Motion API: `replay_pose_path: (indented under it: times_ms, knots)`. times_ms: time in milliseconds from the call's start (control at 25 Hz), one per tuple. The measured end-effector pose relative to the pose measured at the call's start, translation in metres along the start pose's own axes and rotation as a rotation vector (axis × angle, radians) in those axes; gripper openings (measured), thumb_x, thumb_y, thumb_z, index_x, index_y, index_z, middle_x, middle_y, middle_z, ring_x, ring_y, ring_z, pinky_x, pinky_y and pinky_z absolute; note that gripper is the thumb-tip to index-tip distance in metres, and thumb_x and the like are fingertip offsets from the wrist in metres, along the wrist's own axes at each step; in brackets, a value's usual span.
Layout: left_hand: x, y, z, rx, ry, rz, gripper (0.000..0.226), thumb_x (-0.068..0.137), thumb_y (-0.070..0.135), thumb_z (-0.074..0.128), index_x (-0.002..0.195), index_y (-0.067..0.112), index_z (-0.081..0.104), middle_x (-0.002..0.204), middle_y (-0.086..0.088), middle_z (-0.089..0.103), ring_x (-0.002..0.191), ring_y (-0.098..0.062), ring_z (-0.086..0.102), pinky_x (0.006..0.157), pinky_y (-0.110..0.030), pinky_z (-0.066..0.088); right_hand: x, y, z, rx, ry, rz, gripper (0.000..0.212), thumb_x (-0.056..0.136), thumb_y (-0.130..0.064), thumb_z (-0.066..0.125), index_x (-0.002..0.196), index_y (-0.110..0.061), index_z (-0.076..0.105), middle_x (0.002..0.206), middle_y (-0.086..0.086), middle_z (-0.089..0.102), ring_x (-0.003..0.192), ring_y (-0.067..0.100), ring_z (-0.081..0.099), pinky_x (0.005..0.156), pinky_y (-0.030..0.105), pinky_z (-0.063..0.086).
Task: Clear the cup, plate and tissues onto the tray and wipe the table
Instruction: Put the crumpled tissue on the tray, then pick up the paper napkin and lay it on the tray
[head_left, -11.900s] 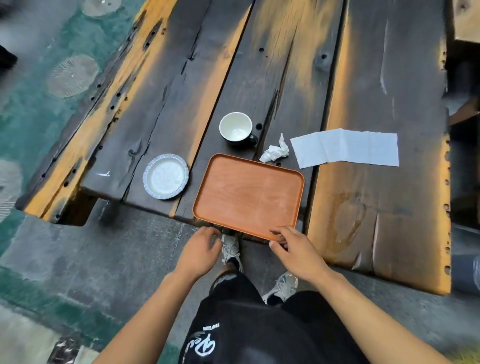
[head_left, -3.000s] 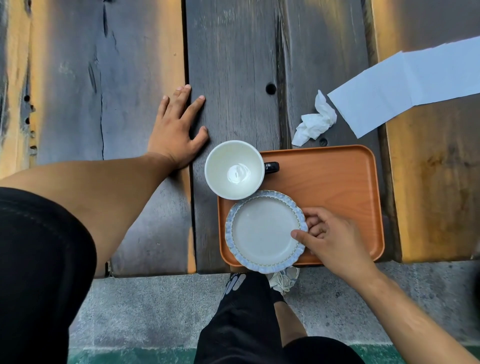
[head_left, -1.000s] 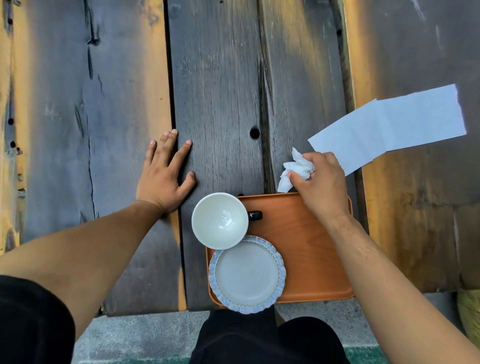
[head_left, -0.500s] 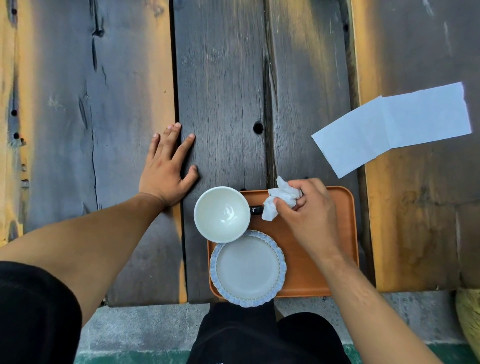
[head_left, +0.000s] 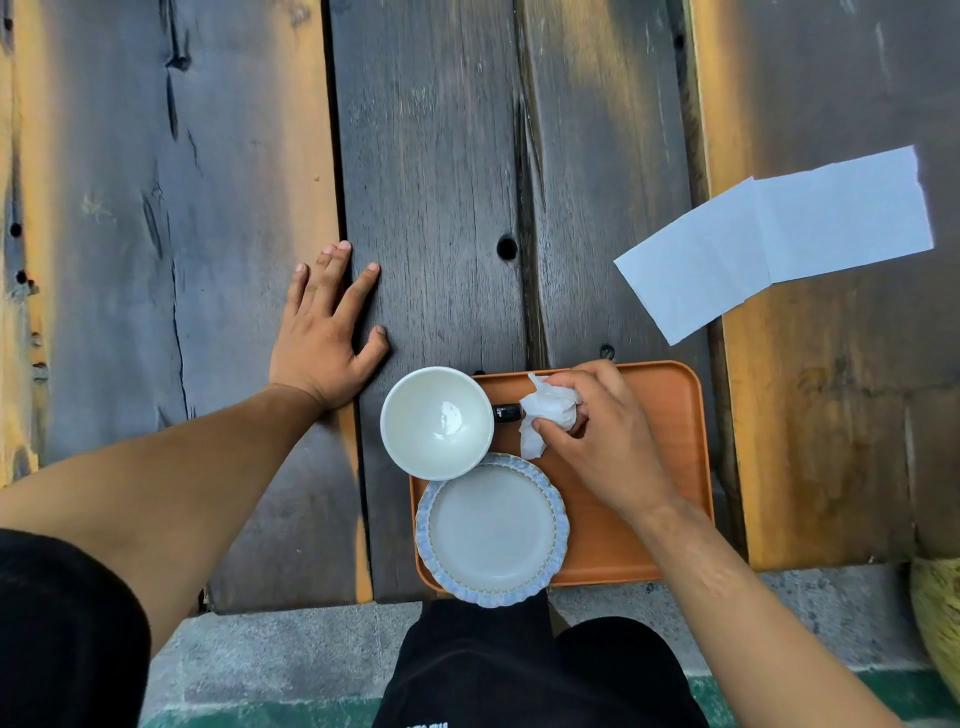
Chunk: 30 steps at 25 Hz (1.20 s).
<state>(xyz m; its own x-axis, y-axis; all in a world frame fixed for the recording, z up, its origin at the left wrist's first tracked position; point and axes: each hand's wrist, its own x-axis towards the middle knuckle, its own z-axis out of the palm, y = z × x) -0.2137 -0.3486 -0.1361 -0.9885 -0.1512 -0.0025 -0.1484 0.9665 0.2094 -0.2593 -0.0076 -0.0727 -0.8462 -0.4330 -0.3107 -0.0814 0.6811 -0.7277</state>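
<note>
Pinching the crumpled tissue, right-hand fingers hover over the tray.

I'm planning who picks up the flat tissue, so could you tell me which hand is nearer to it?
Right. The right hand holds the crumpled tissue over the tray, just below the flat tissue; the left hand rests on the table, far across.
</note>
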Motion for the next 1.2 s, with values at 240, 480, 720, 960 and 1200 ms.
replay_pose_path:
  times_ms: [240,480,720,960,1200]
  knots:
    - [0.000,-0.001,0.000,0.006,0.000,-0.004,0.069,0.092,0.044,0.046,0.156,0.022,0.034,0.168,-0.013,0.020,0.157,-0.029,0.015,0.128,-0.050,0.009,-0.006,0.006,-0.004,0.018,-0.041,-0.014,0.055,0.080,-0.024,0.083,0.129,-0.025,0.059,0.117,-0.011,0.046,0.082,0.003,0.054,0.083,0.026,0.052]
    - [-0.002,0.000,0.000,0.005,-0.004,-0.003,0.069,0.092,0.045,0.044,0.157,0.022,0.033,0.168,-0.014,0.020,0.157,-0.029,0.016,0.128,-0.050,0.009,-0.015,0.013,-0.021,-0.021,-0.003,0.091,0.058,0.091,-0.052,0.064,0.142,-0.034,0.044,0.128,-0.019,0.036,0.074,0.005,0.062,0.079,0.025,0.053]
    - [0.003,0.011,-0.012,0.072,-0.024,-0.011,0.068,0.090,0.043,0.042,0.150,0.012,0.044,0.162,-0.023,0.029,0.151,-0.039,0.027,0.126,-0.053,0.014,-0.011,0.026,-0.052,-0.022,0.181,0.174,0.054,0.093,-0.048,0.062,0.141,-0.028,0.048,0.131,-0.010,0.042,0.081,0.002,0.061,0.085,0.029,0.054]
    - [0.061,0.051,-0.018,0.092,0.005,0.086,0.060,0.089,0.039,0.046,0.142,0.012,0.052,0.154,-0.021,0.042,0.142,-0.040,0.040,0.122,-0.057,0.021,0.008,0.050,-0.082,0.012,0.367,0.244,0.049,0.094,-0.036,0.068,0.138,-0.018,0.055,0.132,0.001,0.049,0.111,0.012,0.055,0.096,0.022,0.045]
    - [0.133,0.118,0.002,0.054,-0.149,0.306,0.070,0.094,0.052,0.039,0.158,0.024,0.034,0.168,-0.012,0.022,0.157,-0.033,0.016,0.127,-0.054,0.012,0.045,0.068,-0.112,-0.189,0.486,0.272,0.048,0.091,-0.036,0.069,0.134,-0.017,0.060,0.128,0.006,0.053,0.123,0.025,0.045,0.102,0.034,0.042]
